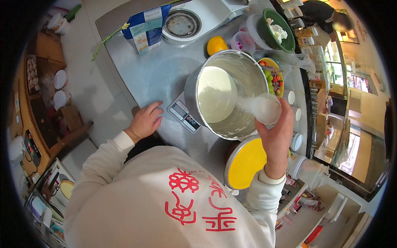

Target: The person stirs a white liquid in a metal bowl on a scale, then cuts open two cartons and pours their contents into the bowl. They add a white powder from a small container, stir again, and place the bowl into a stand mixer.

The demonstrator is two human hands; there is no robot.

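Observation:
My right hand [276,133] grips a small clear cup [268,109], tipped over the rim of a large metal mixing bowl [195,90]. White granules stream from the cup into the bowl. A pale, creamy liquid [215,94] fills the bowl's lower part. Under the bowl sits a digital kitchen scale [183,115], its display and buttons showing at the near side. My left hand [145,120] rests at the steel table's edge, left of the scale, fingers spread and holding nothing.
A blue carton [149,31] and a white appliance with a round plate [182,23] stand at the back. Beyond the bowl are a yellow fruit [216,45], a green basin [280,32] and a fruit bowl [273,77]. A yellow-topped round container [248,162] is near my right forearm. Another person [319,15] is behind the counter.

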